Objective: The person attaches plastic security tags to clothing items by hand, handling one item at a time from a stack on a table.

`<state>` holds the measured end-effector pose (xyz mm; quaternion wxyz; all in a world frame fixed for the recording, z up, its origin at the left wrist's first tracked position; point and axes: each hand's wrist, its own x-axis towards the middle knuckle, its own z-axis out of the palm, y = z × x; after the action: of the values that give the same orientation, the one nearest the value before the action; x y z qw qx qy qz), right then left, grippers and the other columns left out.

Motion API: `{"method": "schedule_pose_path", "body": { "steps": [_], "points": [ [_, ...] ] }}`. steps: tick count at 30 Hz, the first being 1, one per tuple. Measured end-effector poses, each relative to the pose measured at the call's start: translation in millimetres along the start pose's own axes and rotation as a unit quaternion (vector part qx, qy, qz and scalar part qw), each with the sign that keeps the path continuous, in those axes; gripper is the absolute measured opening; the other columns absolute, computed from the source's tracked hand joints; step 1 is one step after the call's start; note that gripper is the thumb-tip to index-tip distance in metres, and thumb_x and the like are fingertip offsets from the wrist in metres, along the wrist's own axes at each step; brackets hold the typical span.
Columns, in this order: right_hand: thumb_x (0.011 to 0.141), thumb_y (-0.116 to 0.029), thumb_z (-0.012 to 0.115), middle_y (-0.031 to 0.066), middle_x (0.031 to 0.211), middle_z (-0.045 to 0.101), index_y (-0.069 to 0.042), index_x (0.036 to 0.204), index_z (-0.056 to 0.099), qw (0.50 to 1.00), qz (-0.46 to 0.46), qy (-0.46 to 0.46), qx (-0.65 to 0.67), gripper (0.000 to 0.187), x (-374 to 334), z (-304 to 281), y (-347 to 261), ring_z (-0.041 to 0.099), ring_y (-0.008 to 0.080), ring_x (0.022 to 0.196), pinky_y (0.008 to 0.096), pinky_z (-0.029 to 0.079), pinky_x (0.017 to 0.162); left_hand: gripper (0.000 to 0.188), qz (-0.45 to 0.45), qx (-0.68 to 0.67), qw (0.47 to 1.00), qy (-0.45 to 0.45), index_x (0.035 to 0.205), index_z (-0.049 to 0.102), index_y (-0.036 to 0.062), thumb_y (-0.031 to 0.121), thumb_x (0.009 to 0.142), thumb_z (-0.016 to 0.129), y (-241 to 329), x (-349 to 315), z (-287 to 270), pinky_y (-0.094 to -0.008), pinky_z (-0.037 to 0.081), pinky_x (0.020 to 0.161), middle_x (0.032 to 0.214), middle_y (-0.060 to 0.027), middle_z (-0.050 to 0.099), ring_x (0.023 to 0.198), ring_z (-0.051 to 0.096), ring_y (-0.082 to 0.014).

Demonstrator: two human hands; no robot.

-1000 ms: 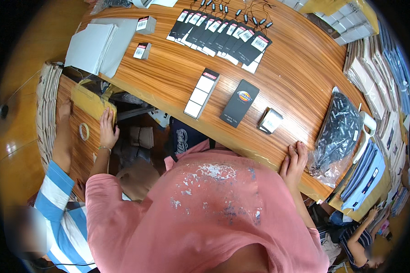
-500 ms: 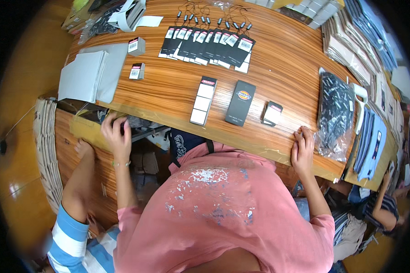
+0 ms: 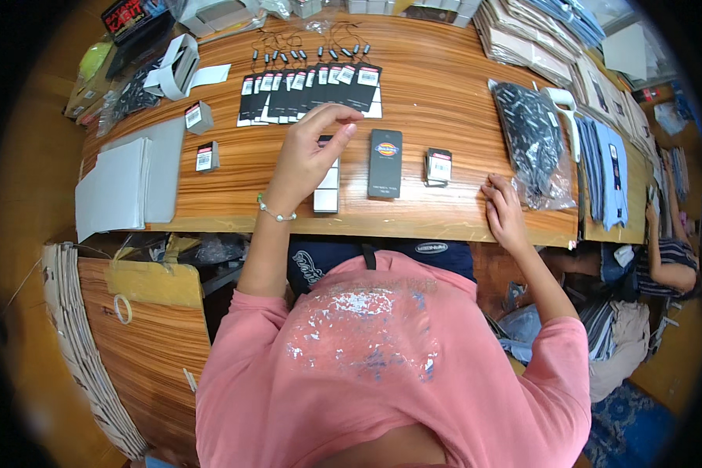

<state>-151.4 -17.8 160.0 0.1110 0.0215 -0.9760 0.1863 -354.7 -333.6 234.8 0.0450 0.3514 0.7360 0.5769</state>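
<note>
My left hand [image 3: 308, 152] hovers over a narrow stack of tags with white panels [image 3: 326, 200], partly hiding it. Its fingers curve forward, with the thumb apart and nothing between them. Beside that stack lies a dark grey stack of hang tags [image 3: 384, 175] with a coloured oval emblem. A small bundle of labelled cards [image 3: 438, 167] sits farther right. My right hand [image 3: 507, 214] rests loosely on the table's near edge, fingers apart and holding nothing. Beyond my left hand, several black hang tags [image 3: 308, 90] with barcode stickers and looped cords lie in an overlapping row.
Two small sticker stacks [image 3: 204, 157] and white sheets [image 3: 113, 187] on a grey folder lie at left. A plastic bag of black cords [image 3: 529, 132] lies at right, beside a white handled tool [image 3: 569, 117] and folded blue garments [image 3: 612, 171]. Another person [image 3: 667, 269] works at far right.
My left hand has risen from below the table's left edge to above the white-panelled tags. The view has shifted; the other person's arm at lower left is out of view. My right hand still rests on the edge.
</note>
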Motion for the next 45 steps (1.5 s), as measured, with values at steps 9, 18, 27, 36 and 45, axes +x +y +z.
{"method": "schedule_pose_path", "body": {
  "steps": [9, 18, 27, 36, 45],
  "points": [
    [0.081, -0.008, 0.057, 0.0081, 0.086, 0.055, 0.0, 0.094, 0.06, 0.962, 0.102, 0.055, 0.248, 0.016, 59.7, -17.3, -22.2, 0.052, 0.0172, 0.075, 0.0256, 0.042, 0.069, 0.043, -0.006, 0.367, 0.916, -0.164, 0.112, 0.052, 0.0042, 0.026, 0.077, 0.061, 5.4, 13.5, 30.9, -0.0374, 0.035, 0.093, 0.113, -0.0115, 0.052, 0.11, 0.043, -0.0277],
    [0.079, -0.006, 0.055, 0.0151, 0.093, 0.05, 0.002, 0.094, 0.058, 0.941, -0.001, 0.129, 0.312, 0.017, 81.7, 22.5, -24.8, 0.049, 0.0282, 0.088, 0.0335, 0.041, 0.076, 0.044, -0.065, 0.395, 0.916, -0.041, 0.109, 0.057, 0.0059, 0.028, 0.073, 0.067, 17.8, 22.9, 41.0, -0.0362, 0.033, 0.096, 0.114, -0.0102, 0.052, 0.111, 0.041, -0.027],
    [0.079, -0.003, 0.054, 0.0139, 0.091, 0.051, 0.002, 0.09, 0.056, 0.926, 0.035, 0.127, 0.353, 0.012, 87.2, 33.4, -8.0, 0.05, 0.0261, 0.087, 0.0313, 0.042, 0.076, 0.041, -0.09, 0.396, 0.914, -0.008, 0.111, 0.055, 0.0047, 0.028, 0.077, 0.062, -0.1, 40.7, 54.2, -0.0374, 0.035, 0.093, 0.107, -0.0123, 0.056, 0.108, 0.045, -0.0289],
    [0.083, -0.008, 0.054, 0.01, 0.086, 0.054, 0.003, 0.094, 0.056, 0.922, 0.091, 0.097, 0.363, 0.016, 86.0, 44.5, -5.2, 0.052, 0.0195, 0.082, 0.0281, 0.041, 0.076, 0.031, -0.058, 0.156, 0.985, 0.04, 0.108, 0.057, 0.0038, 0.017, 0.08, 0.06, 35.3, 2.0, 12.5, -0.0328, 0.037, 0.093, 0.112, -0.0095, 0.055, 0.11, 0.049, -0.0241],
    [0.085, -0.014, 0.054, 0.0072, 0.09, 0.057, 0.002, 0.098, 0.056, 0.933, 0.115, 0.076, 0.333, 0.02, 87.4, 44.2, -3.0, 0.052, 0.0143, 0.085, 0.0249, 0.041, 0.077, 0.031, 0.387, -0.301, 0.655, -0.576, 0.102, 0.057, -0.0003, 0.023, 0.087, 0.045, 113.0, -26.2, -27.6, -0.044, 0.035, 0.091, 0.106, -0.017, 0.054, 0.105, 0.047, -0.0329]
  ]
}}
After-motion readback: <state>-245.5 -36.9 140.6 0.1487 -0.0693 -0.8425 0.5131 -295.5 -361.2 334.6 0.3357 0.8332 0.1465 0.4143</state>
